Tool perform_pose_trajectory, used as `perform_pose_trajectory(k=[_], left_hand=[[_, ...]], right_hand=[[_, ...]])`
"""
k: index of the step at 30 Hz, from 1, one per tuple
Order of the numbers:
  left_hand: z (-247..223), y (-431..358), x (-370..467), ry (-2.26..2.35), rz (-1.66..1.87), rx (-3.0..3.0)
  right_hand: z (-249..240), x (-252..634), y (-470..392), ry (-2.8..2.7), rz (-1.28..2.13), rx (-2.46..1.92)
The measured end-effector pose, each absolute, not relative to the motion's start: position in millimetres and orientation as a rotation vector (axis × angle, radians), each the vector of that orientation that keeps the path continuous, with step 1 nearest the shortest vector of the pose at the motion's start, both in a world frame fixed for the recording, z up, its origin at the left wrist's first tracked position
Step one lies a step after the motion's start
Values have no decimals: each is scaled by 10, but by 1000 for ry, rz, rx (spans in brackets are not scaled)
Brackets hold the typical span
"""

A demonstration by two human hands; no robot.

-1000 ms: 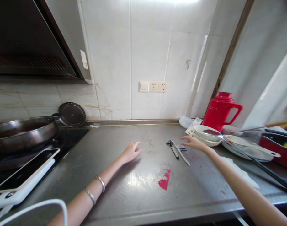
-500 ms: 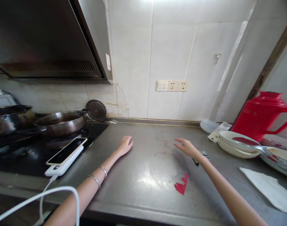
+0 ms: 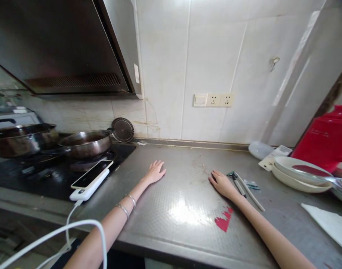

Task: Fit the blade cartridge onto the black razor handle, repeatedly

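Observation:
My left hand lies on the steel countertop with its fingers spread and nothing in it. Two bracelets circle that wrist. My right hand rests palm down farther right, fingers stretched forward, holding nothing. Just beyond its outer side lies a slim tool with a dark green head and a pale handle; it resembles a razor or peeler. Beside it is a long, curved whitish strip. A small clear packet with teal pieces sits to the right of these. Torn red paper or film is on the counter nearer me.
At left, a phone on a white power bank trails a white cable over the stove edge. Pans stand on the black hob. Bowls, a red thermos jug and white paper are at right.
My right hand has come down onto the counter, uncovering the slim tool and whitish strip. My left fingers have spread wider. The view has turned slightly left.

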State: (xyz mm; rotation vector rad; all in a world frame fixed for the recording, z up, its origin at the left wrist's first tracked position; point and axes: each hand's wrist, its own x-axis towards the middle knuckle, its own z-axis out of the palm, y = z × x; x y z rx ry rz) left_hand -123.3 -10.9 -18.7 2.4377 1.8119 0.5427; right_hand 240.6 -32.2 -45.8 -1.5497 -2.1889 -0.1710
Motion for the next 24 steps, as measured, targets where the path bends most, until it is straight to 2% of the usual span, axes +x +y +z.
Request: perform_pose_trajectory(k=[24], left_hand=[[-163,-100,-1268,1765,552,2404]], right_hand=[[-406,2395,-364,-2175,-122,-1590]])
